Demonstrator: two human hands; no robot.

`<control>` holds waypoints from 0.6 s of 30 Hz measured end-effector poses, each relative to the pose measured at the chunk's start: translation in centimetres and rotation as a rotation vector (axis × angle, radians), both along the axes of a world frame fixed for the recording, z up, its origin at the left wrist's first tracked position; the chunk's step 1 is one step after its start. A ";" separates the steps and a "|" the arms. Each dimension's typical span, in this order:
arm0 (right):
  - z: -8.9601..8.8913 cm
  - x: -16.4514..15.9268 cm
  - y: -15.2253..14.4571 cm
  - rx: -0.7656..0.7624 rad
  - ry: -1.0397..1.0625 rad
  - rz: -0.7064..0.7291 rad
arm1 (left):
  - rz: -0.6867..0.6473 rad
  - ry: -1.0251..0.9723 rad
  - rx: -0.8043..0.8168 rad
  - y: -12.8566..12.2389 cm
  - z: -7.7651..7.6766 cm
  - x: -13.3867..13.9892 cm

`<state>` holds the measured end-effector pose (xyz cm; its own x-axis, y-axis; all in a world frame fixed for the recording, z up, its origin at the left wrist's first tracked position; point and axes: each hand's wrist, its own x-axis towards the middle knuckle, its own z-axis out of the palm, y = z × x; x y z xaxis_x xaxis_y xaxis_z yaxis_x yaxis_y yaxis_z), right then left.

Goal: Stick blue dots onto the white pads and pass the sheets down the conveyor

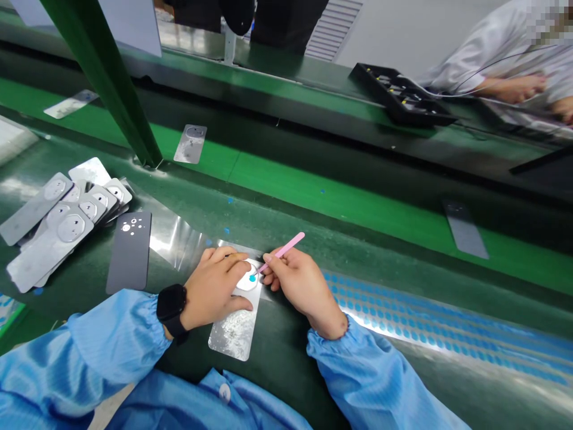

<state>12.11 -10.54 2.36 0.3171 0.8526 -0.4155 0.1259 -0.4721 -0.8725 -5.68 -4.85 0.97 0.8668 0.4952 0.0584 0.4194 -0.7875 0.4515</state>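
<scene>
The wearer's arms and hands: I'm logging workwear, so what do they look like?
The left sleeve and right sleeve are loose blue cloth with gathered cuffs. A black, square-faced watch sits beside the left one. The left hand and right hand are ungloved.

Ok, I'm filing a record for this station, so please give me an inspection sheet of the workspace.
Surface: green table, shiny in places.
Job's things: silver panel lying flat; blue dot on it at the tip of the pink tweezers; sheet of blue dots to the right.
Clutter: untidy pile of panels, dark panel, clear film, stray blue bits.
Hands: left hand rests on the silver panel; right hand holds the pink tweezers.
Cables: white cable across the far side.
Surroundings: green strip carrying spaced panels, green post, black tray, co-worker's hand.
</scene>
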 end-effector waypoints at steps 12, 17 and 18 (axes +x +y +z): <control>0.0 -0.2 -0.1 0.002 -0.024 -0.013 | -0.007 -0.010 0.032 0.0 0.0 0.1; 0.1 -0.3 -0.1 0.002 -0.041 -0.018 | -0.008 -0.005 0.036 -0.1 0.0 0.1; 0.1 -0.3 -0.1 0.001 -0.044 -0.017 | -0.010 -0.006 0.040 -0.1 -0.1 0.0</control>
<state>11.77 -10.61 2.46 0.3494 0.8471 -0.4003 0.1562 -0.4739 -0.8666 -5.64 -4.91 0.89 0.8711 0.4840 0.0833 0.4093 -0.8092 0.4216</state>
